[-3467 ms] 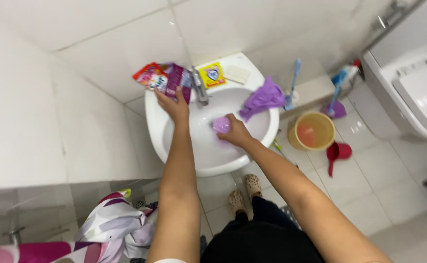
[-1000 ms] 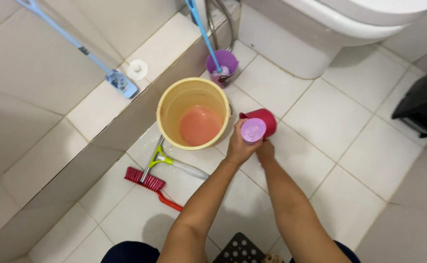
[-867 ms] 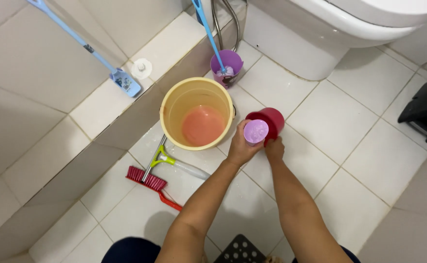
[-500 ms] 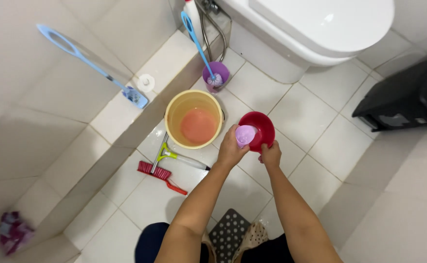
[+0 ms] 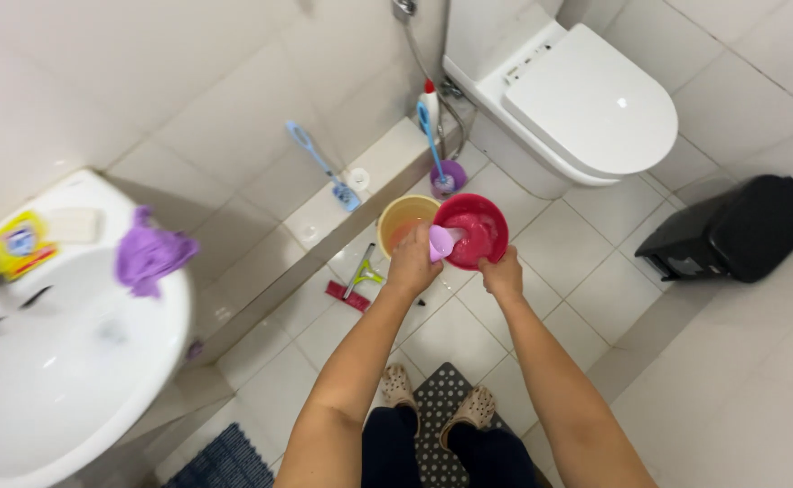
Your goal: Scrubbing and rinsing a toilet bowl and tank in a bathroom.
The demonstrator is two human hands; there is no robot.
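Observation:
My right hand [image 5: 503, 274] grips the near rim of a red scoop bowl [image 5: 474, 230] filled with pinkish water, raised in front of me. My left hand [image 5: 412, 263] holds a small purple sponge [image 5: 440, 242] against the bowl's left rim. Below and behind the bowl stands a yellow bucket [image 5: 403, 220] on the tiled floor. Both arms reach forward over my feet in beige clogs [image 5: 472, 408].
A white sink [image 5: 62, 352] at the left carries a purple cloth [image 5: 150, 254] and a yellow packet [image 5: 21, 241]. A white toilet [image 5: 579, 107], a black bin [image 5: 737, 229], a blue brush [image 5: 321, 167], a toilet brush in a purple holder [image 5: 444, 168] and a red squeegee [image 5: 353, 282] surround the floor.
I have stood up from the bucket and lifted the red bowl and purple sponge with me. The view has swung so the sink shows at the left again.

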